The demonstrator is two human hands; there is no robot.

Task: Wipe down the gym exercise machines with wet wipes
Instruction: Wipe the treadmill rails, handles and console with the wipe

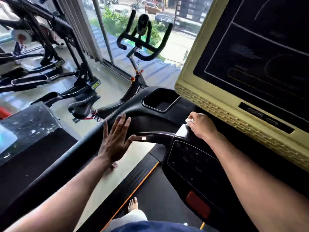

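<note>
I stand on a black treadmill (155, 121) with a cream-framed dark screen (200, 91) at the upper right. My right hand (201, 125) is closed on a white wet wipe (189, 121) and presses it on the console top just below the screen's lower left corner. My left hand (117, 141) is flat with its fingers spread, holding nothing, over the left handrail (155, 135); its thumb touches the rail near a small silver sensor patch. Whether the palm rests on the rail is unclear.
A recessed cup tray (161, 102) sits in the console left of the wipe. A button panel (190, 163) with a red stop key (198, 206) lies below my right arm. A spin bike (142, 46) and other black machines (50, 64) stand to the left by the window.
</note>
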